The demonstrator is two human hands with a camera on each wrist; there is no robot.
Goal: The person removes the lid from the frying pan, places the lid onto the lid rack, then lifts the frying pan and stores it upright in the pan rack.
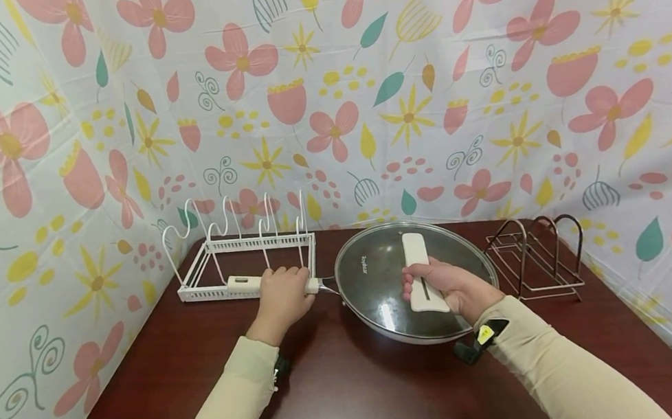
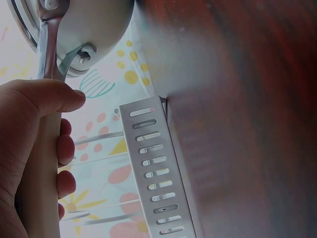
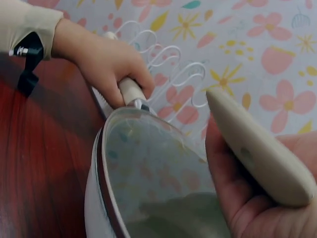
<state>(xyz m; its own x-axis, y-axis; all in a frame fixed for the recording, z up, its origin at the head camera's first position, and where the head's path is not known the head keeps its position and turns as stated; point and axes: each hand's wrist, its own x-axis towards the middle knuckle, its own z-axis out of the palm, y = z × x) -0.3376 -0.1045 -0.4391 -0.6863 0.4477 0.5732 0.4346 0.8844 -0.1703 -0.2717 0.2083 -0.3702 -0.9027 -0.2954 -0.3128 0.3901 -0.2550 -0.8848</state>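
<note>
A white-sided frying pan (image 1: 416, 340) carries a clear glass lid (image 1: 376, 288) with a steel rim. My left hand (image 1: 283, 295) grips the pan's cream handle (image 1: 240, 286), fingers wrapped round it and thumb along the top in the left wrist view. My right hand (image 1: 459, 286) holds the lid's broad cream handle (image 1: 415, 252), its fingers curled beneath it in the right wrist view. The lid sits over the pan's rim. The pan handle overlaps the front rail of a white rack (image 1: 205, 293) in the head view.
The white rack has several tall wire loops and stands at the table's back left. A dark brown wire rack (image 1: 547, 292) stands at the right, close beside the pan. Both are on the dark red-brown table (image 1: 345, 402). A flowered curtain (image 1: 330, 99) hangs behind and at the sides.
</note>
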